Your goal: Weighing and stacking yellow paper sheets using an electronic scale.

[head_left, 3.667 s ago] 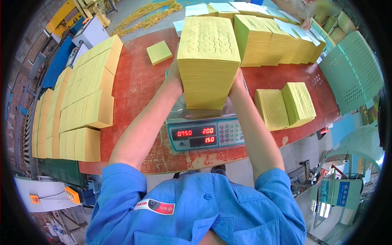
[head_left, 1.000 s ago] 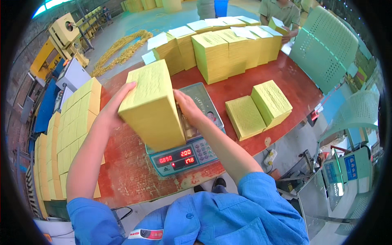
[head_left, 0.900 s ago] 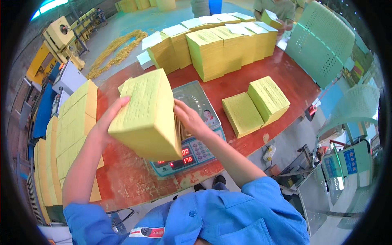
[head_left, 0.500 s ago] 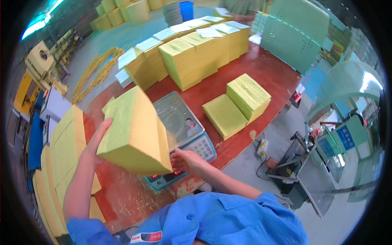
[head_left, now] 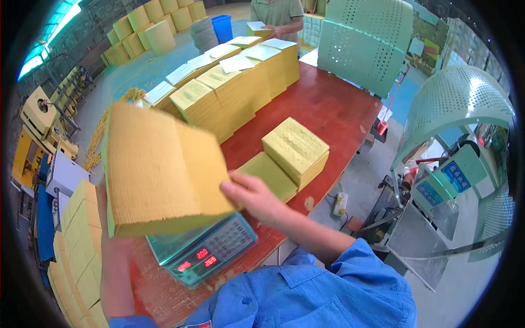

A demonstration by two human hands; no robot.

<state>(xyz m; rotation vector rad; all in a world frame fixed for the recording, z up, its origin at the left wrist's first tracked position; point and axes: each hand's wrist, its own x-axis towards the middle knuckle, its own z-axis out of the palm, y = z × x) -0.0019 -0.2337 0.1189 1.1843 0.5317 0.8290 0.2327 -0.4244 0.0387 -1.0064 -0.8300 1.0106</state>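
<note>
You have the thick yellow stack (head_left: 164, 169) tilted at left of centre in the frame, hiding part of the teal scale (head_left: 223, 239) at lower centre. Your right hand (head_left: 260, 200) has its fingers clamped on the stack's right edge. Your left forearm (head_left: 116, 281) rises at lower left, but the left hand is hidden behind the stack, so I cannot tell how its fingers stand. Right of centre on your red desk (head_left: 322, 104), a yellow block (head_left: 295, 148) sits touching a lower pile (head_left: 268, 174). White sheets (head_left: 237, 63) top several stacks at upper centre.
</note>
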